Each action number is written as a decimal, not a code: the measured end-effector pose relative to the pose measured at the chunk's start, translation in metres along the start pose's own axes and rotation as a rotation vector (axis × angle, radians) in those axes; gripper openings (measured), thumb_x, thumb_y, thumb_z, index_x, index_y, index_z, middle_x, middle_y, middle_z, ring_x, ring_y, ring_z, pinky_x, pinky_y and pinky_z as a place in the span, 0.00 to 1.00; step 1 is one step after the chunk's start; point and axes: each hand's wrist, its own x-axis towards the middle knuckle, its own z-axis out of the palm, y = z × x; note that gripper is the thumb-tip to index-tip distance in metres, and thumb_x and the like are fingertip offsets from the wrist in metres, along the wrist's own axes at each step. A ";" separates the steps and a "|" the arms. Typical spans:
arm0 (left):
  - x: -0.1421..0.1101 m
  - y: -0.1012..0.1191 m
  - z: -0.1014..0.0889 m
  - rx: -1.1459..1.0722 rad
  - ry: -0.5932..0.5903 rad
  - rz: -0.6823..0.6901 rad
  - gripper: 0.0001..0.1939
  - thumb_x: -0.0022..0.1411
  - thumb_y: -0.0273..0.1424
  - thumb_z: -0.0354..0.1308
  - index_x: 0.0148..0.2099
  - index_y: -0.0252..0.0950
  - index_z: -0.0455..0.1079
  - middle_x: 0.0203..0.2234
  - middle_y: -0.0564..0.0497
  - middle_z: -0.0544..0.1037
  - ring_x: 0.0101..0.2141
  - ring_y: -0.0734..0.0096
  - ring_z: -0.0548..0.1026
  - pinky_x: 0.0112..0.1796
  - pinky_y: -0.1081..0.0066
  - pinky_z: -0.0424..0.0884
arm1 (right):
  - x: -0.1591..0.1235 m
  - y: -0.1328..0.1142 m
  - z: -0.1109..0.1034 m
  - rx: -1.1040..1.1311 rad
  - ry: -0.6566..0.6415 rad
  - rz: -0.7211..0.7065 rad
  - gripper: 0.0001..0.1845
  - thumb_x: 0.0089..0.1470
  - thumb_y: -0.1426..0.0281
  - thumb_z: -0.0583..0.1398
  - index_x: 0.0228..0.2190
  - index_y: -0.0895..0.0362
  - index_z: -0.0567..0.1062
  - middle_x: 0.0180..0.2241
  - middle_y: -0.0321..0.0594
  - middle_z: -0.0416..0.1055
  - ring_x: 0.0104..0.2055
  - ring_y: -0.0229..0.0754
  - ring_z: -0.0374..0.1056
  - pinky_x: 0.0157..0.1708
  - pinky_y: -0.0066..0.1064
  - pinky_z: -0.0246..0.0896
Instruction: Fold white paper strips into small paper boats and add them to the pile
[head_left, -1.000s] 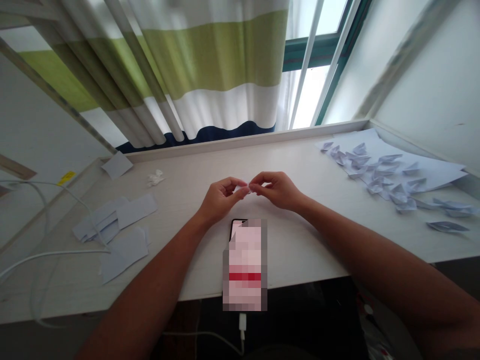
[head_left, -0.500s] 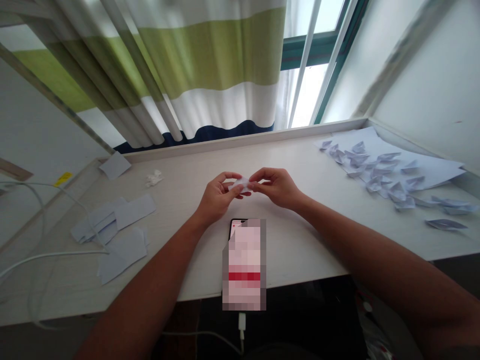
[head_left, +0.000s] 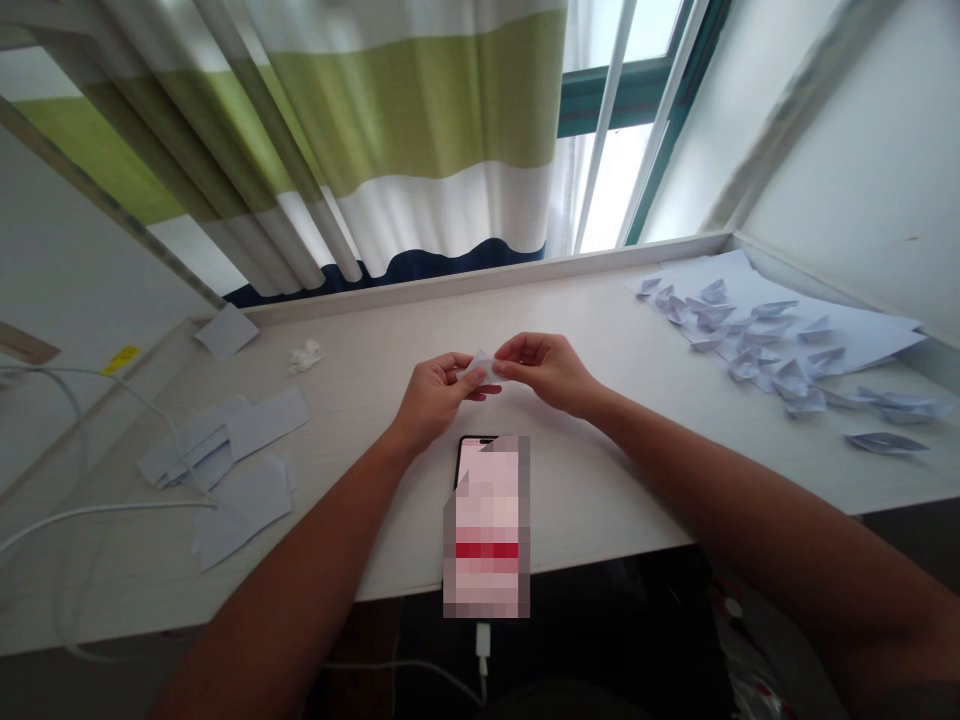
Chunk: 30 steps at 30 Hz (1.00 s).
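Above the middle of the desk, a small white folded paper (head_left: 482, 364) is held between both hands. My left hand (head_left: 437, 393) is closed on its left side, thumb on the near face and fingers behind. My right hand (head_left: 551, 370) pinches the right edge between thumb and forefinger. A small peak of the paper shows between the hands; its exact fold is partly hidden by the fingers. Just below the hands lies a phone (head_left: 487, 520), its screen blurred out.
Several folded paper boats (head_left: 750, 330) cluster at the right, many on flat white sheets (head_left: 847, 310). Loose paper pieces (head_left: 247, 510) and a white cable (head_left: 112, 510) lie at the left. A crumpled paper (head_left: 305, 356) sits farther back. A charging plug (head_left: 483, 640) hangs below the phone.
The fingers of my left hand have shifted off the paper's top, and a pointed white peak now shows there. Both hands stay on the paper in nearly the same place.
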 end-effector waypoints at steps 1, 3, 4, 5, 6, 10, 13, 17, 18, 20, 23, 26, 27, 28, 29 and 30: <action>0.000 0.000 -0.001 0.000 0.007 -0.001 0.25 0.55 0.47 0.79 0.44 0.32 0.81 0.37 0.44 0.88 0.37 0.56 0.89 0.40 0.63 0.82 | 0.000 0.001 -0.001 -0.019 -0.008 0.001 0.20 0.47 0.56 0.77 0.34 0.57 0.84 0.32 0.39 0.82 0.34 0.40 0.75 0.36 0.35 0.71; 0.000 0.000 -0.003 0.001 0.016 0.005 0.25 0.55 0.47 0.79 0.44 0.32 0.82 0.37 0.44 0.88 0.38 0.57 0.89 0.40 0.64 0.82 | 0.001 0.002 -0.003 -0.075 -0.023 -0.005 0.20 0.49 0.55 0.76 0.36 0.57 0.85 0.31 0.39 0.81 0.33 0.40 0.74 0.36 0.35 0.71; 0.001 0.000 -0.004 0.004 0.018 0.010 0.25 0.55 0.47 0.79 0.44 0.33 0.82 0.37 0.44 0.88 0.38 0.58 0.88 0.41 0.64 0.82 | 0.001 0.003 -0.004 -0.105 -0.029 -0.015 0.19 0.50 0.55 0.75 0.36 0.57 0.86 0.31 0.39 0.81 0.32 0.40 0.73 0.35 0.34 0.70; 0.001 0.000 -0.004 0.008 0.020 0.017 0.25 0.56 0.48 0.79 0.44 0.33 0.82 0.37 0.44 0.88 0.39 0.58 0.88 0.41 0.64 0.82 | 0.001 0.002 -0.005 -0.133 -0.035 -0.024 0.19 0.51 0.54 0.75 0.35 0.57 0.86 0.29 0.38 0.80 0.31 0.39 0.72 0.33 0.34 0.69; 0.001 -0.001 -0.005 0.018 0.024 0.027 0.24 0.56 0.48 0.78 0.44 0.34 0.83 0.37 0.44 0.88 0.40 0.59 0.88 0.42 0.64 0.82 | 0.001 0.002 -0.005 -0.155 -0.042 -0.027 0.19 0.52 0.53 0.75 0.34 0.57 0.86 0.27 0.37 0.79 0.29 0.38 0.71 0.30 0.33 0.68; 0.003 -0.005 -0.007 0.134 0.072 0.075 0.23 0.58 0.51 0.76 0.42 0.36 0.84 0.32 0.47 0.86 0.35 0.66 0.83 0.34 0.71 0.78 | -0.001 -0.001 -0.006 -0.134 -0.060 0.042 0.25 0.55 0.47 0.73 0.36 0.58 0.83 0.16 0.30 0.70 0.16 0.35 0.63 0.18 0.29 0.61; 0.002 -0.004 -0.008 0.198 0.092 0.017 0.25 0.62 0.52 0.72 0.48 0.36 0.85 0.23 0.50 0.82 0.24 0.70 0.77 0.25 0.73 0.72 | -0.003 -0.002 -0.006 -0.021 -0.079 0.078 0.29 0.53 0.45 0.74 0.39 0.59 0.82 0.26 0.39 0.81 0.17 0.36 0.70 0.19 0.31 0.69; -0.002 0.006 -0.006 0.079 0.078 0.011 0.23 0.62 0.44 0.73 0.55 0.37 0.83 0.35 0.45 0.87 0.34 0.62 0.85 0.29 0.69 0.78 | -0.003 -0.005 -0.006 0.084 -0.070 0.067 0.29 0.50 0.47 0.77 0.38 0.59 0.83 0.38 0.46 0.85 0.30 0.43 0.82 0.33 0.38 0.83; -0.003 0.008 -0.005 0.047 0.074 0.022 0.21 0.62 0.44 0.72 0.52 0.36 0.84 0.40 0.44 0.87 0.38 0.60 0.85 0.31 0.68 0.80 | -0.002 -0.006 -0.006 0.099 -0.062 0.066 0.28 0.50 0.48 0.77 0.38 0.58 0.83 0.37 0.45 0.84 0.33 0.44 0.83 0.36 0.39 0.84; -0.003 0.009 -0.003 0.018 0.077 0.042 0.19 0.62 0.44 0.71 0.46 0.35 0.84 0.42 0.43 0.87 0.41 0.58 0.85 0.32 0.67 0.81 | -0.002 -0.006 -0.005 0.114 -0.055 0.061 0.27 0.50 0.48 0.77 0.37 0.58 0.83 0.35 0.44 0.84 0.36 0.46 0.84 0.39 0.40 0.85; -0.002 0.006 -0.002 0.034 0.098 0.070 0.22 0.57 0.43 0.76 0.47 0.34 0.81 0.33 0.47 0.85 0.37 0.61 0.84 0.31 0.67 0.82 | -0.001 -0.004 -0.004 0.134 -0.040 0.043 0.27 0.47 0.51 0.79 0.36 0.58 0.80 0.31 0.40 0.83 0.34 0.45 0.83 0.38 0.39 0.84; 0.000 0.001 -0.002 0.036 0.114 0.075 0.30 0.54 0.41 0.79 0.55 0.35 0.77 0.29 0.50 0.85 0.34 0.62 0.85 0.32 0.68 0.81 | 0.000 -0.001 -0.004 0.157 -0.037 0.051 0.31 0.44 0.54 0.81 0.43 0.57 0.79 0.27 0.34 0.81 0.33 0.44 0.83 0.38 0.40 0.84; 0.001 0.000 -0.003 0.036 0.115 0.075 0.31 0.54 0.42 0.79 0.56 0.35 0.77 0.29 0.50 0.86 0.34 0.62 0.85 0.32 0.68 0.81 | 0.000 0.000 -0.004 0.155 -0.049 0.054 0.32 0.45 0.54 0.81 0.45 0.57 0.80 0.27 0.34 0.81 0.33 0.44 0.83 0.39 0.40 0.84; 0.001 0.000 -0.003 0.036 0.115 0.077 0.31 0.54 0.42 0.79 0.55 0.35 0.77 0.30 0.49 0.86 0.34 0.62 0.85 0.32 0.68 0.81 | 0.000 0.000 -0.004 0.145 -0.065 0.053 0.32 0.46 0.54 0.80 0.46 0.58 0.80 0.28 0.35 0.81 0.34 0.44 0.83 0.40 0.40 0.84; 0.001 0.000 -0.003 0.034 0.115 0.079 0.29 0.54 0.43 0.79 0.53 0.34 0.78 0.30 0.48 0.87 0.34 0.61 0.86 0.32 0.67 0.81 | 0.000 0.001 -0.004 0.133 -0.079 0.048 0.31 0.47 0.54 0.80 0.45 0.58 0.81 0.29 0.37 0.82 0.34 0.44 0.83 0.40 0.40 0.84; 0.001 0.000 -0.003 0.030 0.113 0.080 0.28 0.53 0.43 0.79 0.50 0.34 0.79 0.30 0.48 0.87 0.33 0.61 0.86 0.32 0.67 0.81 | 0.000 0.001 -0.004 0.123 -0.087 0.038 0.29 0.48 0.53 0.79 0.44 0.58 0.82 0.30 0.38 0.82 0.34 0.44 0.83 0.40 0.40 0.84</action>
